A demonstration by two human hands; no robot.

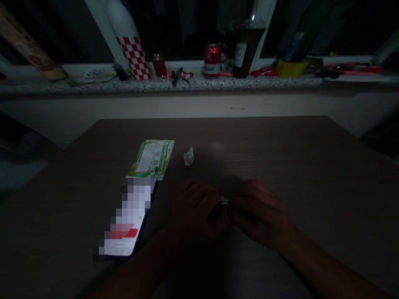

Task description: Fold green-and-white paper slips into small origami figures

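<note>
The scene is dim. My left hand [196, 209] and my right hand [260, 211] meet above the near middle of the dark table [280, 149]. Both have their fingers curled in a pinch around a tiny pale thing [225, 201] held between them; I cannot make out what it is. A small folded scrap of green-and-white paper [188, 156] lies just beyond my left hand. Further left lies a green printed packet [152, 159], and in front of it a flat white card with a red patch [127, 226].
A stone windowsill [162, 85] runs along the back. On it stand a red-and-white checked bottle [132, 54], a small red jar [159, 65], a red can [212, 61], a dark glass bottle [246, 50], a yellow tape roll [290, 68] and several small tools.
</note>
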